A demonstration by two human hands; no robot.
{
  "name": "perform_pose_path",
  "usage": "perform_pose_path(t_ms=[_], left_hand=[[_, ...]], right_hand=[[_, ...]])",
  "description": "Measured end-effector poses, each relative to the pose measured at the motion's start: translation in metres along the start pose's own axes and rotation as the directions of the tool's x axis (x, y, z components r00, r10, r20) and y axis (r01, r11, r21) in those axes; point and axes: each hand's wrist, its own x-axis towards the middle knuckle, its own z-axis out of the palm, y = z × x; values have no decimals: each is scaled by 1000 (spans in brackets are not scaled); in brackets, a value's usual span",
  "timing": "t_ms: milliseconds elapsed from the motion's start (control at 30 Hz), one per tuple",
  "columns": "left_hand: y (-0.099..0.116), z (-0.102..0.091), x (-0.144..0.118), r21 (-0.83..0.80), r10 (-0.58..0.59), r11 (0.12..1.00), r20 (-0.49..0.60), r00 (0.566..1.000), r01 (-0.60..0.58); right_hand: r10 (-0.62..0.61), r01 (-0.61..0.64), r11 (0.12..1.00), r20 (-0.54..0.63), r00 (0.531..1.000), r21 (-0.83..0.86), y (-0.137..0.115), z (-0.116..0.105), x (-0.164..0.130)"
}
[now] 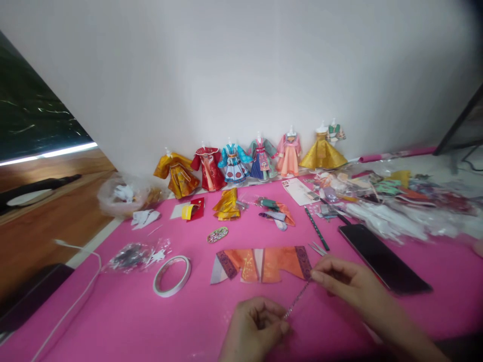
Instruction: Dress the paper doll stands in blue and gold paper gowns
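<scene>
A thin patterned strip of trim (297,300) stretches between my two hands above the pink mat. My left hand (256,327) pinches its lower end, and my right hand (339,279) pinches its upper end near the sleeve of a small orange doll robe (271,264). The robe lies flat with its sleeves spread; both have dark purple bands, and a pale piece shows at the left sleeve end. Just behind my right hand lie the silver tips of a tool (318,248), perhaps tweezers or scissors; the rest of it is hidden.
A tape roll (172,276) and plastic bags (132,257) lie to the left. At right are a black phone (383,256), a dark dotted pencil (316,229) and piled fabric pieces (400,186). Several dressed doll forms (236,163) stand along the wall. A white cable (81,296) crosses the left edge.
</scene>
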Motion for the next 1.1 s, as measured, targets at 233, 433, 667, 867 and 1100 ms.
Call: perform_pose_path(t_ms=[233,433,667,867,1100], left_hand=[[1,0,-4,-19,-43,999,8,999,43],[-1,-3,-5,-23,-45,999,16,999,45],[12,-9,-9,-97,-38,994,39,999,42],[21,-15,-11,-48,-34,998,18,999,35],[30,-23,-4,30,-22,999,-49,999,24]], right_hand=[[-14,14,1000,-30,999,-2,5,-5,4],[5,-5,1000,-57,998,6,6,-7,6],[67,-68,997,-59,996,-19,-2,-9,7],[113,-109,992,-71,991,64,2,-6,8],[146,-140,985,-59,988,97,3,-5,8]])
